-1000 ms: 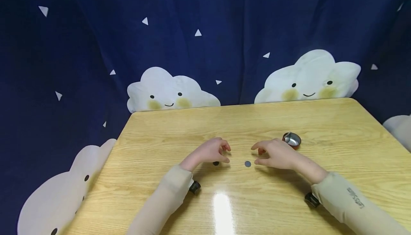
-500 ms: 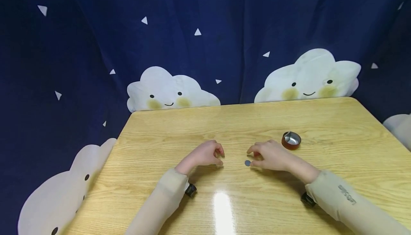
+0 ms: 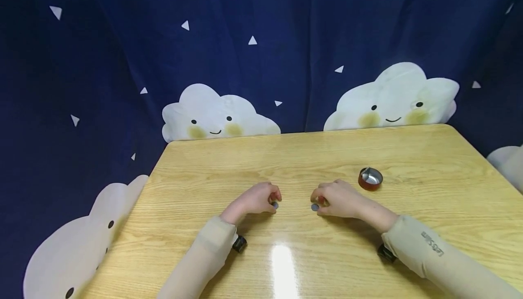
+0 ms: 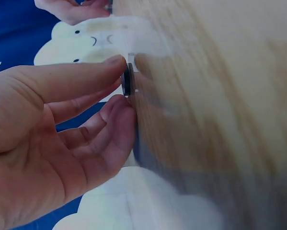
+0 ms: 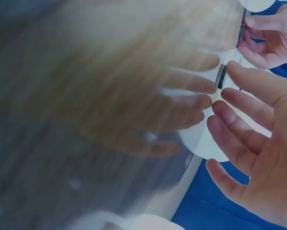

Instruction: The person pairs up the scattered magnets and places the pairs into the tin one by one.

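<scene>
In the head view, my left hand (image 3: 255, 199) reaches in from the left with thumb and fingers bent round a small grey disc (image 3: 275, 205). Close up in the left wrist view, the dark disc (image 4: 127, 79) lies at the wooden surface, thumb tip at one edge and forefinger at the other. My right hand (image 3: 339, 199) mirrors this, thumb and forefinger at opposite edges of a second small grey disc (image 3: 315, 207). In the right wrist view that disc (image 5: 222, 76) sits flat against the table, between thumb and forefinger tips, while the remaining fingers are spread.
A small round bowl (image 3: 370, 179), reddish-brown outside and silvery inside, stands beyond my right hand. The glossy wooden table (image 3: 229, 158) reflects a bright light near the front. Behind it hangs a dark blue curtain (image 3: 261, 72) with white clouds and triangles.
Both hands have come down to the discs, the right hand shifting left and the left hand drawing back left. Thumbs and forefingers have drawn closer together. The bowl has come into fuller view.
</scene>
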A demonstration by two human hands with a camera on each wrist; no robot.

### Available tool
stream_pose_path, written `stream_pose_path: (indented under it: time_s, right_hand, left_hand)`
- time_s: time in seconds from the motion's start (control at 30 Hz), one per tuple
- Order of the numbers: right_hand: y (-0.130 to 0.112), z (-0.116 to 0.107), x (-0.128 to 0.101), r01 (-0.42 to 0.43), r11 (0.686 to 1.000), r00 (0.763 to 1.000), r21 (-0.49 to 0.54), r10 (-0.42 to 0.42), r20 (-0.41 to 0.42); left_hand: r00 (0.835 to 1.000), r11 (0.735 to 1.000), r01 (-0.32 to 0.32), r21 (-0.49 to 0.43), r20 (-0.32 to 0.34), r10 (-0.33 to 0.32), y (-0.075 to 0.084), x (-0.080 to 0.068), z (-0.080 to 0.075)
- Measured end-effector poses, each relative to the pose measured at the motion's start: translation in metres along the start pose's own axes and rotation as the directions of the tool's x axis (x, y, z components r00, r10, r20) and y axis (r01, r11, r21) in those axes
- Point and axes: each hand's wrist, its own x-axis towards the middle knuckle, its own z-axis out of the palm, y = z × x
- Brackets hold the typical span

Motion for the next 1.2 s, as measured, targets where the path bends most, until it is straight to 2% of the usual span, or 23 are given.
stream_pose_path:
  time_s: [0.1,0.33,0.53,0.87,1.03,1.2]
  right_hand:
    - [-0.0010,0.0009,0.0001,0.008,1.000,1.000,-0.009,-0.008,-0.001]
    - [-0.0008,0.0043,0.0009,0.003,1.000,1.000,-0.022,-0.003,0.013]
    - [-0.0019,0.0052,0.0020,0.011,1.000,1.000,-0.009,-0.010,0.009]
    - [-0.0034,0.0050,0.0024,0.017,1.000,1.000,-0.004,-0.017,0.008]
    - [-0.0028,0.0049,0.0033,0.013,0.999,1.000,0.043,-0.013,0.006]
    - [-0.0026,0.0042,0.0033,0.000,0.997,1.000,0.079,-0.001,0.022]
  left_hand:
    - [1.000,1.000,0.000,-0.004,-0.004,0.000,-0.0008,0.0004,0.0007]
    - [0.999,0.999,0.045,-0.025,-0.025,-0.045,0.0038,0.0026,0.0036]
    - [0.997,0.999,0.046,-0.003,-0.054,-0.047,0.0035,0.0036,0.0041]
    - [0.997,0.998,0.054,0.016,-0.060,-0.053,0.0068,0.0060,0.0074]
    - [0.998,0.999,0.038,0.037,-0.056,-0.036,0.0056,0.0066,0.0082]
    - [0.998,0.999,0.048,0.021,-0.052,-0.047,0.0060,0.0063,0.0084]
